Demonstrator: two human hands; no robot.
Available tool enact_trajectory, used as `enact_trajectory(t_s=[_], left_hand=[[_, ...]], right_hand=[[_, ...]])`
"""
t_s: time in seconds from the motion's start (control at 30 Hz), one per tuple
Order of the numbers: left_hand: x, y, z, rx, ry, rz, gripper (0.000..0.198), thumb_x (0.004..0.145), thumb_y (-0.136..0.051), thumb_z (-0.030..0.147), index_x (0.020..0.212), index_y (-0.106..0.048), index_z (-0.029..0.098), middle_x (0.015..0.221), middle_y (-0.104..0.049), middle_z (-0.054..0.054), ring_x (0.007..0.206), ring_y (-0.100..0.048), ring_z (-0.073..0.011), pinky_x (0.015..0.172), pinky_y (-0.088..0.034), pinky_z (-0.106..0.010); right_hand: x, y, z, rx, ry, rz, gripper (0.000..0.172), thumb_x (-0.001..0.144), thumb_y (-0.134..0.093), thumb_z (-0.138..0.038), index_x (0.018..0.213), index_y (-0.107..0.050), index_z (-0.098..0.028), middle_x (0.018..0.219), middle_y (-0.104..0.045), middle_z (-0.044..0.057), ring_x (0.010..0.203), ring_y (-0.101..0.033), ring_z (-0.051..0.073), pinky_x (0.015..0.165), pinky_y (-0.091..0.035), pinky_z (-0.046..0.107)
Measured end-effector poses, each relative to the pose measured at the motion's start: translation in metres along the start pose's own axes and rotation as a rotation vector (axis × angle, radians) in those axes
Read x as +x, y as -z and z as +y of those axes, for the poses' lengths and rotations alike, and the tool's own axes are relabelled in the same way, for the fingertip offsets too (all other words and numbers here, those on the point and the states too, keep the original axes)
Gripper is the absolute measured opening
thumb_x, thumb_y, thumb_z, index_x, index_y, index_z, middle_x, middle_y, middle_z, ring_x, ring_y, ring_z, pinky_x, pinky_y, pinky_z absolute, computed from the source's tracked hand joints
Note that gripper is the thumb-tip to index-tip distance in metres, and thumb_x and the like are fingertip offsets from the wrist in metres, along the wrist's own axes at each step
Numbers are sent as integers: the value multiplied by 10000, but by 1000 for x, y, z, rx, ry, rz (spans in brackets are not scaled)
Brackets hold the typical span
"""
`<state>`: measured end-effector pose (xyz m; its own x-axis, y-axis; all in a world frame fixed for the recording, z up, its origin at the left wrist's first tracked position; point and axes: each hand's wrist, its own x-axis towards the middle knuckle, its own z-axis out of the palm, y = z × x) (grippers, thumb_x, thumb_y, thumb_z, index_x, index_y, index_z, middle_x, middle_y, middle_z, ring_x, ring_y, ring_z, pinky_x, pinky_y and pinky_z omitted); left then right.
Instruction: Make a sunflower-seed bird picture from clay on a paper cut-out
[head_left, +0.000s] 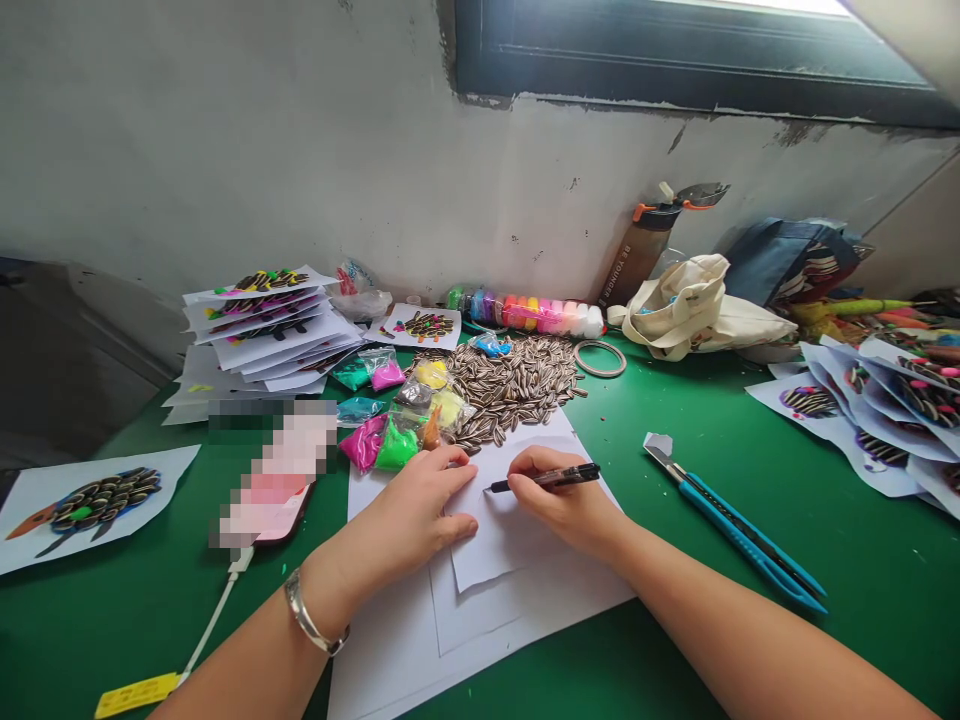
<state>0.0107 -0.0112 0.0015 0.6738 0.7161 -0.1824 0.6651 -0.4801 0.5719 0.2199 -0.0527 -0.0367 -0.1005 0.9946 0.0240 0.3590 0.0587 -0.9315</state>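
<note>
A small white sheet [480, 555] lies on larger white paper [390, 640] in the middle of the green table. My right hand [559, 500] grips a black pen [555, 477], its tip at the small sheet's surface. My left hand [424, 505], with a silver bracelet at the wrist, rests on the small sheet's left edge, fingers apart and holding nothing. Beyond the paper is a pile of striped sunflower seeds [517, 380]. Bags of coloured clay [397, 443] lie just past my left hand.
A phone [281, 500] with a cable lies left, near a seed picture [105, 505]. Stacked pictures [277, 335] stand behind. At right are a blue cutter [742, 530], a tape ring [600, 359], a bottle [637, 255], a cloth bag [679, 305] and more pictures [870, 410].
</note>
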Motion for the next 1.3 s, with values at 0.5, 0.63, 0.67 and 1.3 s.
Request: enact_trajectory(t_s=[0.5, 0.63, 0.67, 1.3], left_hand=[[-1, -2, -2, -4, 4, 5, 350, 809, -650, 277, 1155, -649, 223, 1276, -528, -63, 1158, -504, -253, 1008, -422, -360], [-1, -1, -2, 4, 6, -3, 339, 813, -644, 276, 1149, -648, 226, 1283, -527, -59, 1157, -502, -254, 1004, -424, -365], [-1, -1, -2, 7, 7, -4, 335, 813, -644, 276, 1145, -649, 226, 1286, -526, -58, 1158, -501, -255, 1004, -423, -369], [1, -2, -4, 7, -4, 5, 287, 802, -628, 274, 1084, -664, 230, 1278, -537, -51, 1159, -507, -264, 984, -435, -363]], right_hand=[[5, 8, 4, -63, -3, 136, 121, 785, -537, -207, 681, -594, -185, 636, -547, -27, 607, -449, 120, 563, -336, 245], [6, 13, 5, -77, -23, 165, 129, 781, -540, -227, 675, -597, -182, 628, -535, -24, 602, -432, 121, 557, -324, 249], [6, 14, 5, -82, -23, 173, 131, 779, -540, -230, 672, -597, -180, 629, -535, -23, 604, -432, 121, 556, -321, 250], [10, 30, 9, -49, -38, 245, 137, 726, -497, -209, 592, -516, -187, 541, -432, -42, 539, -363, 110, 499, -270, 252]])
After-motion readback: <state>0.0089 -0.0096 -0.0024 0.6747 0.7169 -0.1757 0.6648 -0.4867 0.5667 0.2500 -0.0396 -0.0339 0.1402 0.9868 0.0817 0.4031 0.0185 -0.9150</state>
